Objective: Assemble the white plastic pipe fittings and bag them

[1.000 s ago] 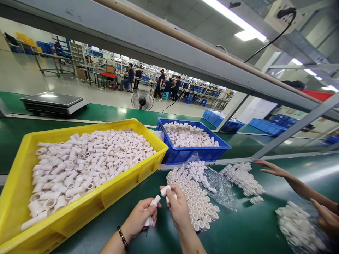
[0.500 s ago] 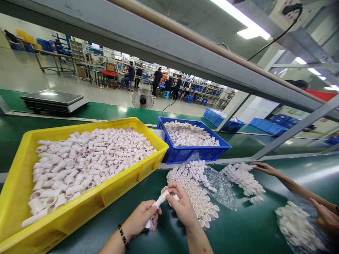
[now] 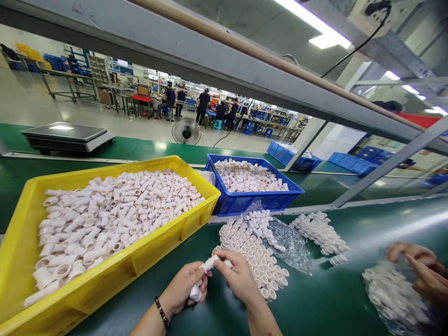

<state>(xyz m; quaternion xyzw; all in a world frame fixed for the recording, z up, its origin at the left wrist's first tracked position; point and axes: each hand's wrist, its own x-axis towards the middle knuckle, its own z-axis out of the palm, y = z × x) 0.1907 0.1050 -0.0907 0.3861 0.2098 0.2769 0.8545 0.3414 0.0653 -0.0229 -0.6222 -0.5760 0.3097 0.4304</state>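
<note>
In the head view, my left hand (image 3: pixel 185 285), with a beaded bracelet at the wrist, is closed around white plastic pipe fittings (image 3: pixel 195 292). One of them pokes out below its fingers. My right hand (image 3: pixel 241 276) pinches the upper end of a white fitting (image 3: pixel 210 263) that spans the gap between both hands. Another white piece shows partly behind the right fingers. Just beyond my right hand, many fittings stand in close rows (image 3: pixel 264 268) on the green table, open ends up. Fingers cover part of what I hold, so the exact joint is hidden.
A yellow bin (image 3: pixel 140 261) full of white fittings stands at left, a blue bin (image 3: pixel 259 203) of fittings behind. Loose fittings lie on a clear plastic bag (image 3: pixel 292 247). At right, a co-worker's hands (image 3: pixel 416 261) are over a bagged pile (image 3: pixel 392 289), near another group of fittings (image 3: pixel 320 233).
The co-worker's hand has drawn back from the far group of fittings to the bagged pile at right. My hands have shifted slightly, still on the white fittings.
</note>
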